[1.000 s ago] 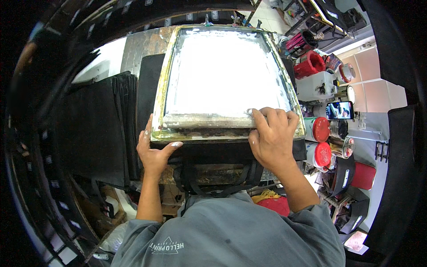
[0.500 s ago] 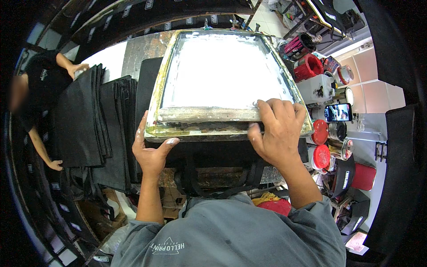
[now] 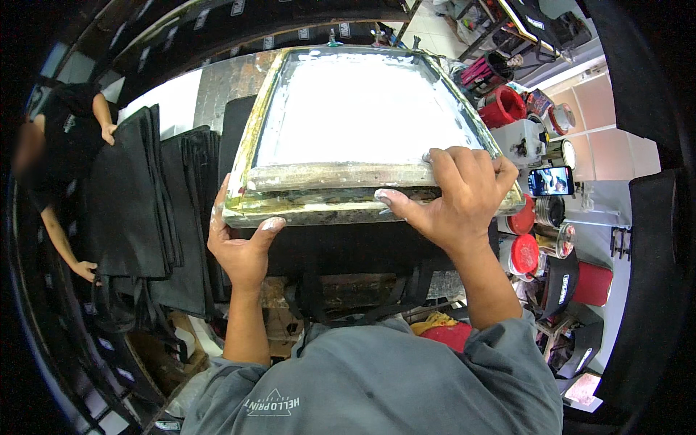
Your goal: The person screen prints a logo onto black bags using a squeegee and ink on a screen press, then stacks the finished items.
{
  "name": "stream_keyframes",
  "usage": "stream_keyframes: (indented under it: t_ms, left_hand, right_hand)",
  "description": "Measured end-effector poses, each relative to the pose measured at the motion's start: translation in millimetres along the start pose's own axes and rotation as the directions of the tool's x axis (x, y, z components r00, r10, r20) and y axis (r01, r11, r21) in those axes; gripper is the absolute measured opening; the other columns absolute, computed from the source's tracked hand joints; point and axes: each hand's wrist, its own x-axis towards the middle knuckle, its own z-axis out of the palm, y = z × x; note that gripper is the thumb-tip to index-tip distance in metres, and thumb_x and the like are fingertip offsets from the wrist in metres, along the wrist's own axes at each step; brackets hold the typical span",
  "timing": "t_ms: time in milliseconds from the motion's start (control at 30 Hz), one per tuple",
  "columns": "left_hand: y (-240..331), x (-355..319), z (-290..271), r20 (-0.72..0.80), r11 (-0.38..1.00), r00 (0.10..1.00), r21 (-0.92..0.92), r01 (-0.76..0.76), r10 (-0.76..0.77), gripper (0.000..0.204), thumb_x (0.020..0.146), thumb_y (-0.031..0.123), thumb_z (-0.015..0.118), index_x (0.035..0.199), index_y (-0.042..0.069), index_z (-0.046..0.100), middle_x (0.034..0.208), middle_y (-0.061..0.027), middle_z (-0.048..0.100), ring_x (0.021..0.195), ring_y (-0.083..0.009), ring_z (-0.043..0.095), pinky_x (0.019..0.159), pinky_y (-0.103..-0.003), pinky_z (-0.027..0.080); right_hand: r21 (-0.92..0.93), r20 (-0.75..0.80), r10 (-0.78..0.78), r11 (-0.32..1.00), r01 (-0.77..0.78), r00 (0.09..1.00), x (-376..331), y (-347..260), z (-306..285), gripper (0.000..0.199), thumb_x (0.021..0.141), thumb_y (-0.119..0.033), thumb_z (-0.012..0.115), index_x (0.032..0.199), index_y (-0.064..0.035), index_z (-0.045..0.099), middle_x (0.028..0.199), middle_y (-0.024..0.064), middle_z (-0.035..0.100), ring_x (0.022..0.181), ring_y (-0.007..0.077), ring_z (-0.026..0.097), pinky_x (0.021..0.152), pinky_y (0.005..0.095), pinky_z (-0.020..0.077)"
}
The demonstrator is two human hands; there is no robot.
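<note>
A screen-printing frame (image 3: 312, 210) with yellow-stained rails lies in front of me, its mesh covered in white ink (image 3: 355, 109). Along the near side of the mesh rests a wooden squeegee (image 3: 326, 176). My left hand (image 3: 243, 250) holds the frame's near left corner, thumb on the near rail and fingers along the outer side. My right hand (image 3: 464, 199) is closed over the squeegee's right end, thumb on the near side, fingertips partly hidden. White ink marks both thumbs. Under the frame's near edge shows a black fabric bag (image 3: 362, 246), straps hanging toward me.
Stacks of black bags (image 3: 130, 196) lie to the left, where a co-worker's hands (image 3: 85, 271) touch them. Along the right stand red-lidded tubs (image 3: 523, 254), a red bucket (image 3: 502, 106), cans and a propped phone (image 3: 551, 181). Clamps (image 3: 333, 38) sit at the frame's far edge.
The frame's near edge has risen slightly toward me, with both hands on it and the squeegee. My right thumb has shifted left. The co-worker's upper hand has moved to the bag stack's edge.
</note>
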Motion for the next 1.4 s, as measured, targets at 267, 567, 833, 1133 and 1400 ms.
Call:
stream_keyframes:
  t_ms: [267, 567, 833, 1133, 1400]
  left_hand:
    - [-17, -4, -11, -0.045, 0.982, 0.993, 0.156, -0.104, 0.112, 0.094, 0.093, 0.048, 0.078, 0.161, -0.002, 0.034, 0.136, -0.0129, 0.053, 0.106, -0.0218, 0.054, 0.097, -0.04, 0.047]
    - [-105, -49, -60, -0.034, 0.418, 0.975, 0.9, 0.126, -0.221, 0.087, 0.092, 0.047, 0.076, 0.151, -0.008, 0.046, 0.14, -0.0287, 0.052, 0.128, -0.0449, 0.052, 0.11, -0.05, 0.042]
    - [-148, -31, -65, -0.055, 0.244, 0.925, 0.957, 0.156, -0.376, 0.091, 0.087, 0.045, 0.081, 0.148, -0.011, 0.045, 0.137, -0.0304, 0.054, 0.123, -0.0464, 0.056, 0.103, -0.051, 0.05]
    - [-153, -32, -62, -0.12, 0.172, 0.908, 0.964, 0.204, -0.401, 0.099, 0.078, 0.046, 0.087, 0.149, -0.008, 0.045, 0.136, -0.0266, 0.055, 0.123, -0.0448, 0.057, 0.102, -0.051, 0.052]
    - [-142, -16, -67, -0.162, 0.255, 0.888, 0.922, 0.292, -0.431, 0.1, 0.065, 0.042, 0.097, 0.141, -0.003, 0.051, 0.13, -0.0235, 0.059, 0.121, -0.045, 0.06, 0.1, -0.051, 0.054]
  right_hand:
    - [-0.042, 0.082, 0.032, 0.999, -0.028, 0.996, 46, 6, -12, 0.061, 0.076, -0.067, 0.078, 0.087, -0.0082, 0.067, 0.083, 0.0082, 0.06, 0.087, 0.0286, 0.058, 0.083, 0.0456, 0.0334]
    - [0.026, 0.096, 0.098, 0.995, -0.101, 0.991, 117, 22, -31, 0.072, 0.088, -0.075, 0.061, 0.066, -0.0065, 0.063, 0.064, 0.0116, 0.062, 0.064, 0.0274, 0.055, 0.077, 0.0425, 0.0361]
    - [0.038, 0.109, 0.11, 0.993, -0.115, 0.988, 118, 24, -30, 0.074, 0.088, -0.077, 0.059, 0.067, -0.0059, 0.064, 0.069, 0.0136, 0.064, 0.066, 0.0279, 0.056, 0.076, 0.0423, 0.0351]
    - [0.057, 0.061, 0.114, 0.991, -0.118, 0.992, 121, 27, -26, 0.072, 0.088, -0.074, 0.061, 0.07, -0.0054, 0.068, 0.069, 0.0156, 0.066, 0.069, 0.0311, 0.062, 0.08, 0.0463, 0.0403]
    - [-0.037, 0.089, 0.136, 0.99, -0.133, 0.987, 135, 27, -32, 0.068, 0.088, -0.072, 0.062, 0.085, -0.005, 0.073, 0.081, 0.0186, 0.072, 0.08, 0.0362, 0.068, 0.087, 0.0502, 0.0452]
